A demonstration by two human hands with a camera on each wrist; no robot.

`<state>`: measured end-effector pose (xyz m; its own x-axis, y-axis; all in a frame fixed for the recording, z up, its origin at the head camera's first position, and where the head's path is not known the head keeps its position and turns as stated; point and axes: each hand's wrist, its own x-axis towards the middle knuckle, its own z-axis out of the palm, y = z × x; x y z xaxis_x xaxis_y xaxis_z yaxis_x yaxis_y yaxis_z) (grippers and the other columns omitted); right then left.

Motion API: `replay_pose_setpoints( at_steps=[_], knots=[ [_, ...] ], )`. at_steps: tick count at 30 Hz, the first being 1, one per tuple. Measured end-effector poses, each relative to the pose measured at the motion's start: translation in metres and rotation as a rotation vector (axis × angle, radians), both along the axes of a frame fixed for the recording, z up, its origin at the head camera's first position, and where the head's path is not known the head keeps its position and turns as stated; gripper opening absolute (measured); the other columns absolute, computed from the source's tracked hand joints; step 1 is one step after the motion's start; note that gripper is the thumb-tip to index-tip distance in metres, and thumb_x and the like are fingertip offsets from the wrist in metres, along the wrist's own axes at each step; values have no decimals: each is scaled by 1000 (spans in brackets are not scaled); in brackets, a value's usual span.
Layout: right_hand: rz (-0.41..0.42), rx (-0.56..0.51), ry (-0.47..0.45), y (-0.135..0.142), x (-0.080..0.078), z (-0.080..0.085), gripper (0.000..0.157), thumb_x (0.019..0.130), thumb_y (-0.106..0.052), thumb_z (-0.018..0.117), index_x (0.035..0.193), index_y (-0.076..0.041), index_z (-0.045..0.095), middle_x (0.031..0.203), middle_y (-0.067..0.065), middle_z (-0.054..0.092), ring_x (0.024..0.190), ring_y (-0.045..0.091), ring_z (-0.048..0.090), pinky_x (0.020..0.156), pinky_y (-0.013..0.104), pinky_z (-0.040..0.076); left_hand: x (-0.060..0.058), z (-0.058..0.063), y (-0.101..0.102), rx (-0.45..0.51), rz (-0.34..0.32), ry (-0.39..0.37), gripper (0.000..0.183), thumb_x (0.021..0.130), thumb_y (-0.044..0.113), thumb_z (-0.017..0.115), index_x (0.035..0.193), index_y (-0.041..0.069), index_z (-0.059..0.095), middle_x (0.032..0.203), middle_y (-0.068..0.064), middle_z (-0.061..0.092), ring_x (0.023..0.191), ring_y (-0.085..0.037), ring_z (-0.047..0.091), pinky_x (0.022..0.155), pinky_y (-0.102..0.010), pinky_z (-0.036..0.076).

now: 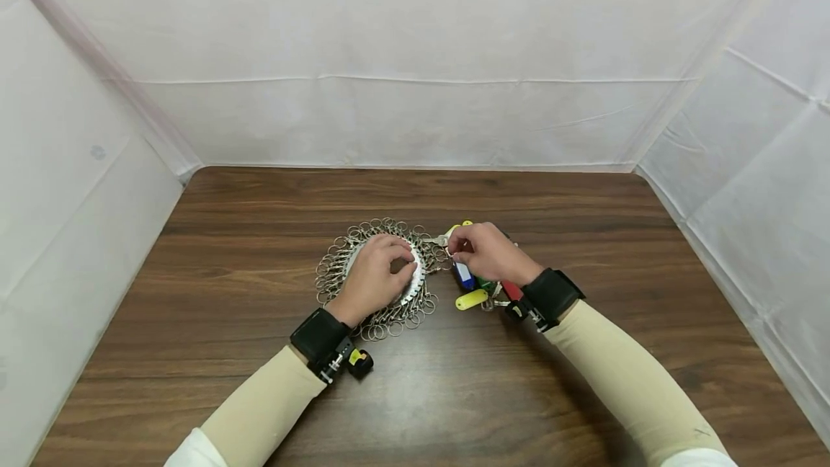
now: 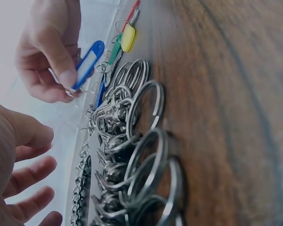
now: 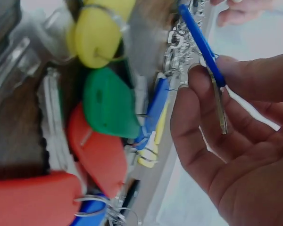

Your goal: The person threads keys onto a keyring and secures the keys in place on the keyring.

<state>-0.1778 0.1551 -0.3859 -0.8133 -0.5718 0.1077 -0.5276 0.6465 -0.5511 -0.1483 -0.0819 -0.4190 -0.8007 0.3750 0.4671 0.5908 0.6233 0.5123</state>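
My right hand [image 1: 491, 252] pinches a blue key tag [image 3: 202, 44] with a white label between thumb and fingers; a key [image 3: 220, 106] hangs from it along the fingers. It is held just right of a round silver rack [image 1: 417, 283] with a toothed edge, ringed by many small clips and split rings [image 2: 148, 110]. Over this rack hovers my left hand [image 1: 379, 272], fingers loosely bent and thumb apart from them, with nothing between them in the left wrist view.
Beside and under the right hand lies a pile of tagged keys: yellow tags [image 1: 471, 300], a green tag [image 3: 108, 102] and red tags [image 3: 96, 148]. The brown wooden table [image 1: 415, 395] has white sheeting [image 1: 402, 121] along its back and sides.
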Motion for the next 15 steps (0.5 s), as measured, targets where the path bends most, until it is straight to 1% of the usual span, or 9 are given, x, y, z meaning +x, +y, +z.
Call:
replay_pose_setpoints(
  at_steps=[3,7,12,15],
  knots=[
    [-50,40,-29,1,-3,-3,9,84,0,68,87,-8,66,81,-1,63,72,11,58,64,31,50,1,-1,0,-3,3,-11,7,80,15,73,84,10,73,103,-5,67,104,-25,54,97,-45,41],
    [-110,67,-50,3,-5,-5,7,83,-2,70,86,-7,66,80,0,64,70,13,57,62,32,49,2,-2,1,-7,8,-2,4,80,13,72,83,10,73,101,-4,67,104,-25,53,98,-43,41],
    [-165,66,-24,6,-9,-7,6,82,-2,70,85,-7,66,78,1,63,68,15,56,62,32,48,4,-3,3,1,15,7,5,80,13,72,81,8,72,100,-3,67,102,-24,54,97,-43,41],
    [-192,24,-11,9,-10,-7,6,82,-1,68,85,-6,66,77,1,64,67,15,56,60,32,49,5,-3,3,10,18,1,5,81,13,72,81,8,72,99,-3,66,102,-24,54,97,-42,42]
  ],
)
